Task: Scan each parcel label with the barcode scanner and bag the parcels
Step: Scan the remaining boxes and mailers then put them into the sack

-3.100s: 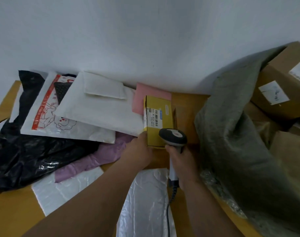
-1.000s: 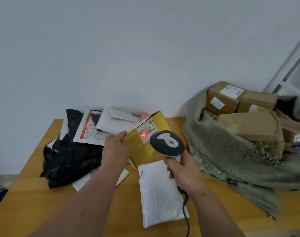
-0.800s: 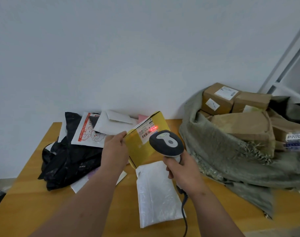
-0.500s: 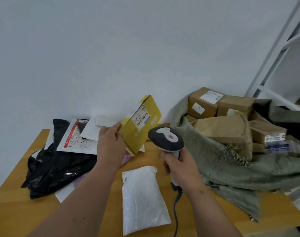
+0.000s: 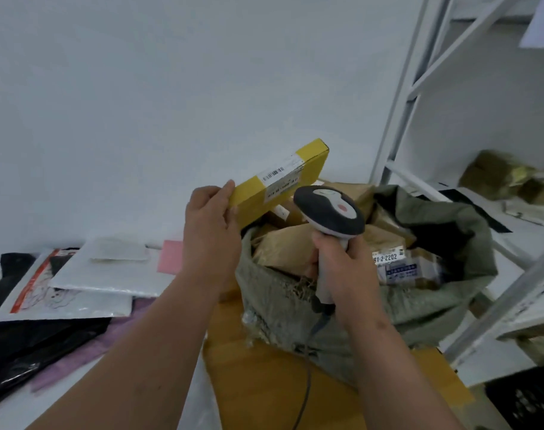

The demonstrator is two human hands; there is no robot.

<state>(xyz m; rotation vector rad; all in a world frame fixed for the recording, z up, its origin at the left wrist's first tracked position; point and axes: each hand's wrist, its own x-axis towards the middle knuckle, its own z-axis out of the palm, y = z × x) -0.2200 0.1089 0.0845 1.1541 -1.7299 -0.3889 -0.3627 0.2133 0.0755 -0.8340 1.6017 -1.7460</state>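
1. Head view: the left hand (image 5: 211, 221) grips the near end of a yellow parcel box (image 5: 276, 181), holding it tilted in the air above the open green sack (image 5: 295, 302).
2. A white barcode label (image 5: 281, 178) wraps over the box's upper edge (its print is too small to read).
3. The right hand (image 5: 342, 268) is clenched around the handle of a grey barcode scanner (image 5: 329, 212), whose head sits just below the box; its cable (image 5: 307, 367) hangs down.
4. The sack holds brown cardboard parcels (image 5: 286, 246) and lies on the wooden tabletop (image 5: 264, 383).
5. To the left lie white mailers (image 5: 109, 274), a pink envelope (image 5: 170, 257) and black plastic bags (image 5: 32, 346).
6. A white metal shelf rack (image 5: 419, 88) stands at right.
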